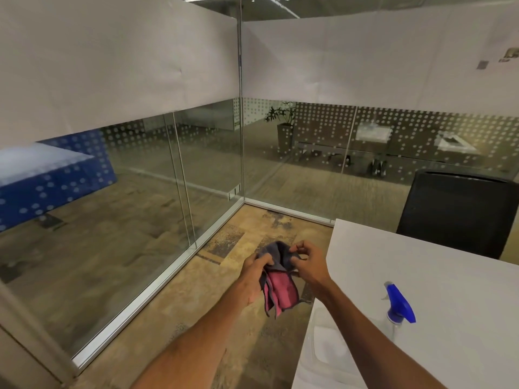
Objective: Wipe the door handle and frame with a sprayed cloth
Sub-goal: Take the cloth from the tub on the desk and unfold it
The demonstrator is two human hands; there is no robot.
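A cloth (278, 284), grey on one side and pink on the other, hangs crumpled between both hands over the floor. My left hand (254, 273) grips its left upper part. My right hand (307, 261) pinches its top right edge with the fingertips. A clear spray bottle with a blue trigger head (400, 303) stands on the white table (449, 276) to the right of my right forearm, untouched. No door handle is in view; a pale frame post (36, 341) runs along the bottom left.
Glass partition walls (140, 206) with aluminium floor rails meet in a corner ahead. White paper covers their upper parts. A black chair (460, 214) stands behind the table at the right. Patterned carpet lies between the glass and the table.
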